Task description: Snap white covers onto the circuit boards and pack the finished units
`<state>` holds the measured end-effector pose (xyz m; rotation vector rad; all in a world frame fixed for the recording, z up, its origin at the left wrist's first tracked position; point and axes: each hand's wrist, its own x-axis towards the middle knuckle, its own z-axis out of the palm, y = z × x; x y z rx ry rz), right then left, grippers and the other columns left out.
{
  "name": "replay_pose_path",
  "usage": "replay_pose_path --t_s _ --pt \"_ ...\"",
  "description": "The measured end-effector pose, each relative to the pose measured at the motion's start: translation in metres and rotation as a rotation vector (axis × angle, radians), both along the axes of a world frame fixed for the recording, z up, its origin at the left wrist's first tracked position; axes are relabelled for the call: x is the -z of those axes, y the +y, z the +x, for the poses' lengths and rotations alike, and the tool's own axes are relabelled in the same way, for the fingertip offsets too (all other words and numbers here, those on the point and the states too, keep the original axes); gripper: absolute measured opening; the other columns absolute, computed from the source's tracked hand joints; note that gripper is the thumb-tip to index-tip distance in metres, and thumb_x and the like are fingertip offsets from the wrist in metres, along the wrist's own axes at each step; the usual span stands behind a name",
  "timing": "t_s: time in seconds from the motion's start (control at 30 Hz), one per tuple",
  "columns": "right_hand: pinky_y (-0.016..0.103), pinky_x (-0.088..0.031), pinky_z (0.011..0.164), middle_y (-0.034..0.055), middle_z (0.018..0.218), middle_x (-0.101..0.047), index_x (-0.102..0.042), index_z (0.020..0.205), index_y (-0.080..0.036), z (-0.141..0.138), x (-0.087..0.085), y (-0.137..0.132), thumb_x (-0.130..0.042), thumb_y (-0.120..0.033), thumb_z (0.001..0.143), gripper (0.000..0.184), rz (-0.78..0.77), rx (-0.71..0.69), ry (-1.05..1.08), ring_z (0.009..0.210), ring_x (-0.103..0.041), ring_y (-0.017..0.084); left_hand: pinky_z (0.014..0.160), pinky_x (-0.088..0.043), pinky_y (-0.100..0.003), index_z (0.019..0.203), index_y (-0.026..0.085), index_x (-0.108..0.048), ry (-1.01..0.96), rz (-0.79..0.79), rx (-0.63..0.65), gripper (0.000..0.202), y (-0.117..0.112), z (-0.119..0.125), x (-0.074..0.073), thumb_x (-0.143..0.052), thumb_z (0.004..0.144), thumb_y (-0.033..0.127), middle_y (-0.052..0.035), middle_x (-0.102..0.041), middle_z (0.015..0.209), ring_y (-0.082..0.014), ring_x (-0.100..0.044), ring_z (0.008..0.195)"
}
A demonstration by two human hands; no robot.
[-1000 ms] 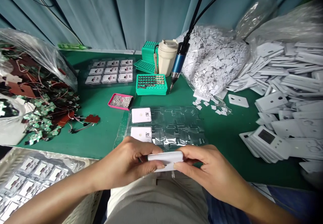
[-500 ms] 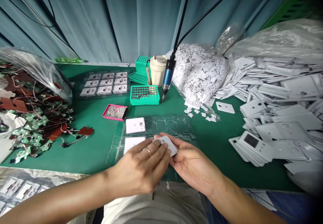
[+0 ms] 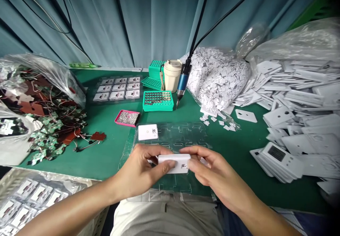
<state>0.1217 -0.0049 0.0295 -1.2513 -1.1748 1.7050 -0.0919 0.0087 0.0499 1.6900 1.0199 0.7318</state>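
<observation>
A white rectangular plastic case (image 3: 176,159) is tilted up between my two hands, with a small cut-out near its right end. My left hand (image 3: 147,167) pinches its left end, thumb on the near face and fingers behind. At the other end, my right hand (image 3: 212,167) has its thumb and fingertips closed on the edge. Below the hands lies a clear plastic tray (image 3: 183,131) with moulded pockets. Another white case (image 3: 148,132) rests in its far left pocket. My left hand and the held case hide part of the tray.
A blue electric screwdriver (image 3: 182,82) hangs from above, near a green battery holder (image 3: 158,101) and a cup (image 3: 172,74). Screws fill a pink tray (image 3: 126,118). Circuit boards (image 3: 50,133) pile up at left, white casings (image 3: 300,119) at right, beside a bag of small white pieces (image 3: 217,76).
The case has turned from lying nearly flat to being tilted up. My left hand has moved from on top of it to pinching its left end. The camera view has shifted slightly left.
</observation>
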Motion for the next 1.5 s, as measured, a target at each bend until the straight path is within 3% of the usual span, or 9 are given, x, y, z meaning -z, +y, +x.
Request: replay_pose_path --t_s 0.17,0.37,0.53,0.67,0.83,1.0,1.3,1.43,1.5 --pt "0.022 -0.024 0.045 -0.0073 0.056 -0.027 -0.057 0.071 -0.018 -0.005 -0.011 -0.013 -0.06 -0.041 0.088 0.029 0.382 -0.034 -0.305 0.051 -0.027 0.007 0.061 -0.05 -0.026 0.102 0.015 -0.072 0.0 0.261 0.138 0.019 -0.005 -0.003 -0.009 -0.058 0.088 0.015 -0.005 -0.073 0.079 -0.0149 -0.065 0.067" --pt "0.026 -0.037 0.047 -0.0069 0.049 -0.034 -0.066 0.084 -0.023 0.002 -0.017 -0.029 -0.062 -0.025 0.086 0.005 0.924 -0.075 -0.467 0.043 -0.041 0.01 0.073 -0.059 -0.033 0.128 0.014 -0.057 -0.052 0.693 0.365 0.044 -0.005 -0.012 -0.018 -0.057 0.085 0.005 -0.0109 -0.075 0.097 -0.0218 -0.072 0.083" --pt "0.027 -0.041 0.05 -0.0042 0.05 -0.051 -0.065 0.087 -0.024 0.006 -0.017 -0.023 -0.064 -0.024 0.085 0.002 1.038 -0.087 -0.568 0.046 -0.05 0.012 0.082 -0.058 -0.033 0.124 0.015 -0.059 -0.076 0.558 0.312 0.038 -0.005 -0.01 -0.013 -0.06 0.087 0.005 -0.0098 -0.073 0.101 -0.0196 -0.07 0.093" --pt "0.027 -0.04 0.05 -0.0023 0.053 -0.056 -0.064 0.084 -0.023 0.006 -0.017 -0.022 -0.066 -0.023 0.084 0.002 1.036 -0.135 -0.576 0.05 -0.053 0.013 0.076 -0.057 -0.032 0.11 0.013 -0.064 -0.091 0.514 0.315 0.024 -0.005 -0.006 -0.012 -0.061 0.087 0.006 -0.0098 -0.073 0.094 -0.0181 -0.069 0.085" --pt "0.024 -0.035 0.047 -0.0055 0.049 -0.041 -0.064 0.074 -0.021 0.003 -0.011 -0.029 -0.062 -0.025 0.086 0.013 0.878 -0.214 -0.48 0.046 -0.045 0.009 0.069 -0.054 -0.03 0.102 0.015 -0.066 -0.053 0.418 0.37 0.014 -0.011 -0.01 -0.012 -0.059 0.09 0.013 -0.0079 -0.074 0.087 -0.0171 -0.068 0.078" --pt "0.022 -0.033 0.043 -0.0078 0.048 -0.033 -0.068 0.076 -0.021 0.003 0.002 -0.033 -0.064 -0.03 0.085 0.013 0.727 -0.122 -0.464 0.041 -0.037 0.007 0.064 -0.051 -0.025 0.098 0.015 -0.066 0.054 0.153 0.172 0.018 -0.025 -0.021 0.0 -0.072 0.083 0.024 -0.005 -0.069 0.085 -0.0146 -0.065 0.075" --pt "0.024 -0.045 0.056 -0.0068 0.047 -0.047 -0.07 0.085 -0.023 0.004 0.008 -0.029 -0.068 -0.024 0.083 0.003 0.904 -0.109 -0.505 0.044 -0.047 0.009 0.057 -0.048 -0.027 0.094 0.014 -0.065 0.007 0.457 0.122 0.01 -0.039 -0.028 0.006 -0.062 0.086 0.01 -0.0061 -0.072 0.078 -0.0153 -0.064 0.065" --pt "0.022 -0.034 0.045 -0.0052 0.05 -0.044 -0.064 0.068 -0.019 -0.001 0.012 -0.036 -0.064 -0.032 0.086 0.022 0.702 -0.272 -0.519 0.044 -0.043 0.008 0.056 -0.045 -0.026 0.091 0.017 -0.063 0.207 0.227 0.158 0.003 -0.044 -0.034 0.009 -0.062 0.089 0.017 -0.0014 -0.067 0.076 -0.0138 -0.061 0.065" --pt "0.021 -0.029 0.043 -0.0048 0.051 -0.044 -0.06 0.065 -0.018 -0.007 0.015 -0.036 -0.059 -0.035 0.089 0.029 0.5 -0.309 -0.541 0.046 -0.04 0.008 0.067 -0.049 -0.03 0.101 0.017 -0.06 0.298 0.249 0.095 0.015 -0.045 -0.036 0.016 -0.065 0.088 0.023 -0.0037 -0.067 0.088 -0.0171 -0.061 0.078"
